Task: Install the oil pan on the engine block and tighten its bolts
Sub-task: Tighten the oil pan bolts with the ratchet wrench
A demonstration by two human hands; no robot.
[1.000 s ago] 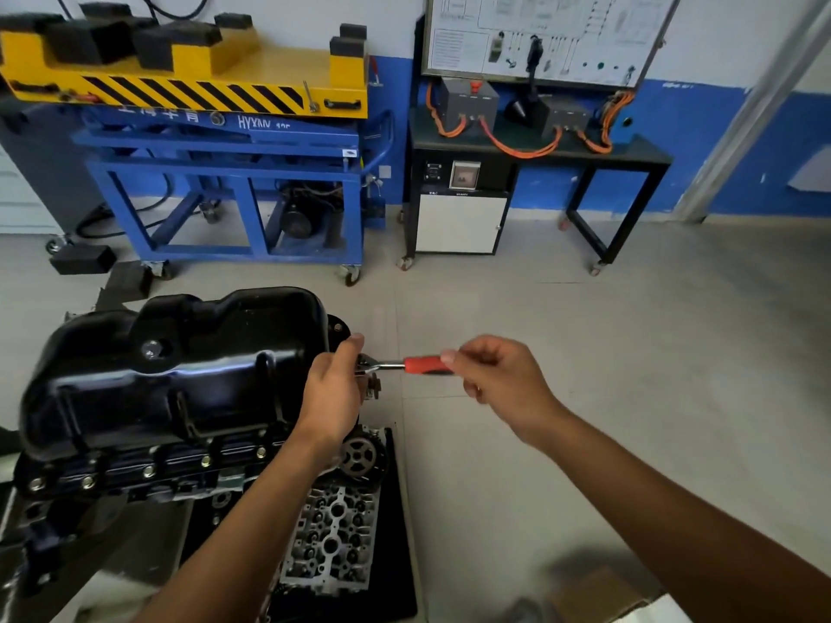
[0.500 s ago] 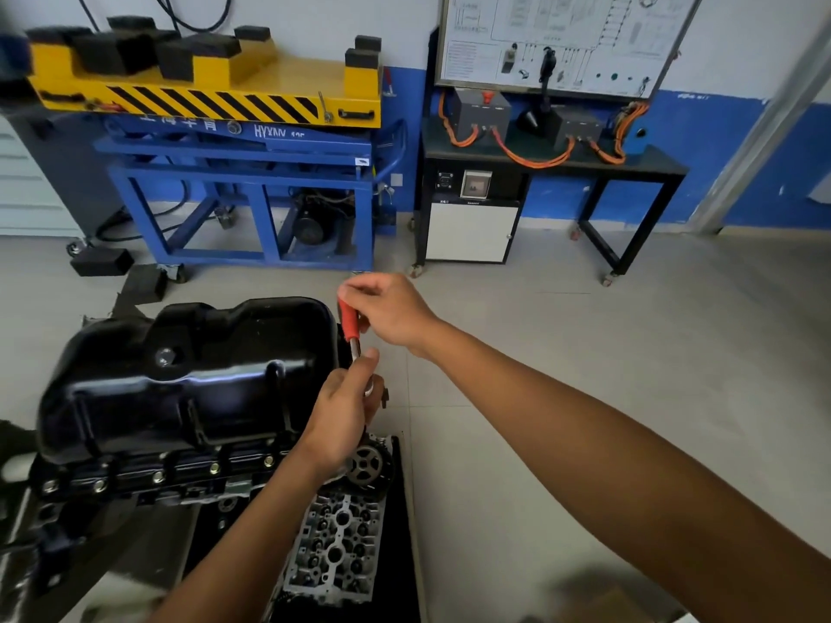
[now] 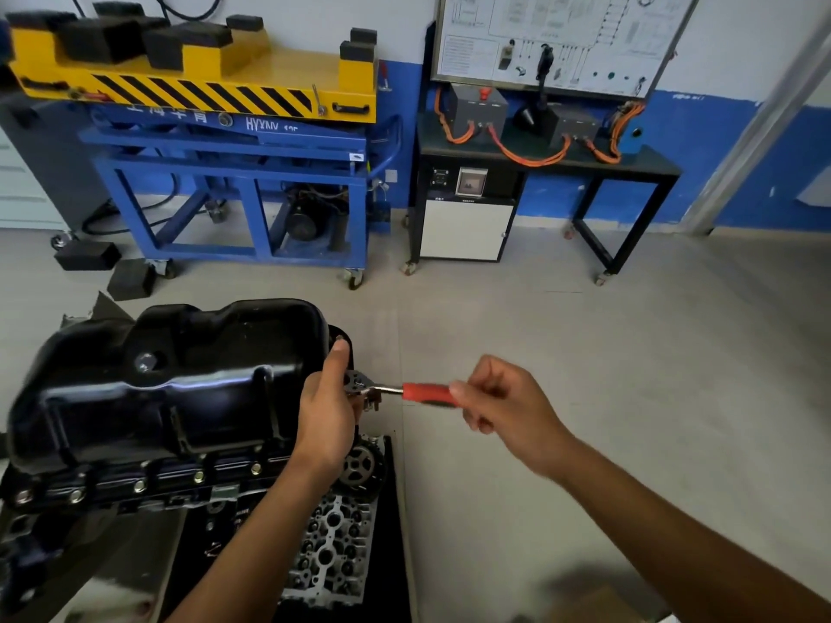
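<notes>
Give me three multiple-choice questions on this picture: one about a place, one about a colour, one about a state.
1. Where is the ratchet head relative to the oil pan? A: at its right end. B: at its left end. C: on top of it.
2. What colour is the handle? A: blue. B: red. C: yellow.
3. What is the right hand doing? A: hanging idle. B: gripping the handle. C: pressing the pan.
Answers: A, the left hand holds it there; B, red shows beside the hand; B, it curls round the handle.
</notes>
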